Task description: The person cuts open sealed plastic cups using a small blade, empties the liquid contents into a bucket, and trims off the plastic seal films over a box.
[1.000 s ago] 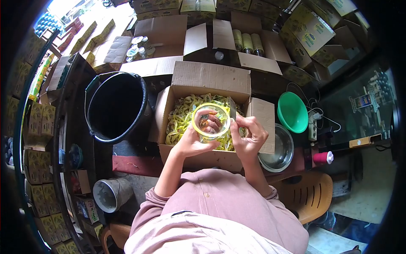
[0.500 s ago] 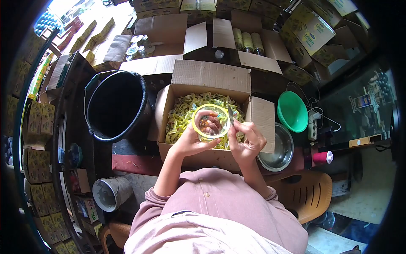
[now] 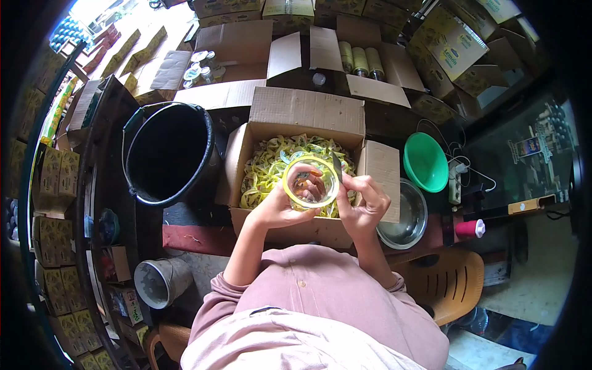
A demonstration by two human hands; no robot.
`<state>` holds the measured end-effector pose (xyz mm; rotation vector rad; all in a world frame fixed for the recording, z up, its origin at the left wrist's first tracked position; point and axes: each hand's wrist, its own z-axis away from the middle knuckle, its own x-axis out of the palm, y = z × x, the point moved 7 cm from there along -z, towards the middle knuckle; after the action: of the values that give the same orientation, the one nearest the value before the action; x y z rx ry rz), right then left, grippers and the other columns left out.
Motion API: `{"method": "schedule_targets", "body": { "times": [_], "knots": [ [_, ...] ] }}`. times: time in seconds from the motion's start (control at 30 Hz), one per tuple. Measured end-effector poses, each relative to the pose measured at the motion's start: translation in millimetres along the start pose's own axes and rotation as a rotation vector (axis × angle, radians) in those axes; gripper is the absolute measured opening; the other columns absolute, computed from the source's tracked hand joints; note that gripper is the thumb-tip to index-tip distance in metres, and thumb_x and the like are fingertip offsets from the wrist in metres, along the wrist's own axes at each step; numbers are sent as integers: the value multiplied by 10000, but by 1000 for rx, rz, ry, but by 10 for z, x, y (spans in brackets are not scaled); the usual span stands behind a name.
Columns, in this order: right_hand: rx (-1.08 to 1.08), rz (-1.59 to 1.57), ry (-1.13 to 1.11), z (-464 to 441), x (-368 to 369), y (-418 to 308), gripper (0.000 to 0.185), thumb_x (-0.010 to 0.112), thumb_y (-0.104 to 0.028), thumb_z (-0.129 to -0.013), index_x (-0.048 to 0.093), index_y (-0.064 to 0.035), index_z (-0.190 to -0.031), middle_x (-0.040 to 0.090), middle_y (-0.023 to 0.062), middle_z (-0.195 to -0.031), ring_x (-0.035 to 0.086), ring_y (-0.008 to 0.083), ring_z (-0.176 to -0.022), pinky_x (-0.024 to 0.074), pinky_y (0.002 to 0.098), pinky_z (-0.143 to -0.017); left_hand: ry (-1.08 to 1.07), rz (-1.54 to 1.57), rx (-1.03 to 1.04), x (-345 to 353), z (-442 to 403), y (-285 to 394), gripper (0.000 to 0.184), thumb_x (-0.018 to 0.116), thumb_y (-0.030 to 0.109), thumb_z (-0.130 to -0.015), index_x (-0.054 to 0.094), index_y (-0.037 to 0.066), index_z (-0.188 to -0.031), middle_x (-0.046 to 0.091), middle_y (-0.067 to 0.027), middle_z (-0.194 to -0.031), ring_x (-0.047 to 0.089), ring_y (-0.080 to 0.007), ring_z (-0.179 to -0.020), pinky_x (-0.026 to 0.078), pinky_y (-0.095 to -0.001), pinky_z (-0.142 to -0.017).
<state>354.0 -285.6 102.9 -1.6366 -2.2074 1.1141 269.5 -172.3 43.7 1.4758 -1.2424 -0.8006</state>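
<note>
A clear round container with a yellow rim is held in my left hand, whose fingers show through it. My right hand pinches a thin flat blade, which stands upright close to the container's right edge. Both hands are above an open cardboard box full of yellow-green printed wrappers or labels. What the fingertips behind the container touch is hard to make out.
A black bucket stands left of the box. To the right are a green bowl, a metal bowl and a pink thread spool. Behind are open boxes with jars and yellow-green rolls.
The container has shifted slightly right and down and its rim is tilted a little differently. A pale greenish strip now shows by its upper left edge. The blade stays beside it.
</note>
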Motion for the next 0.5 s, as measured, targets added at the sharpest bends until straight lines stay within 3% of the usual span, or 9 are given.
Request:
{"method": "schedule_targets", "body": {
  "times": [0.1,0.3,0.5],
  "knots": [
    [24,-38,-3,-33,16,44,198,664,78,-638,652,-13,-814,602,74,-658,593,138,-575,460,241,-534,-51,-112,46,45,-10,47,590,669,51,-651,384,26,-1167,491,-36,-917,488,-82,-833,416,-216,-753],
    [69,-60,26,1,-18,53,174,670,68,-652,651,-10,-806,600,75,-648,593,132,-574,461,238,-536,-17,73,-32,-1,2,7,586,649,39,-659,365,28,-1172,482,-34,-906,479,-74,-813,401,-204,-723],
    [59,-28,9,52,-9,35,162,679,53,-656,651,-13,-801,602,68,-646,598,131,-575,467,233,-538,2,58,-91,-51,65,-156,575,637,37,-665,352,36,-1165,484,-33,-903,474,-73,-806,393,-200,-696]
  ]
}}
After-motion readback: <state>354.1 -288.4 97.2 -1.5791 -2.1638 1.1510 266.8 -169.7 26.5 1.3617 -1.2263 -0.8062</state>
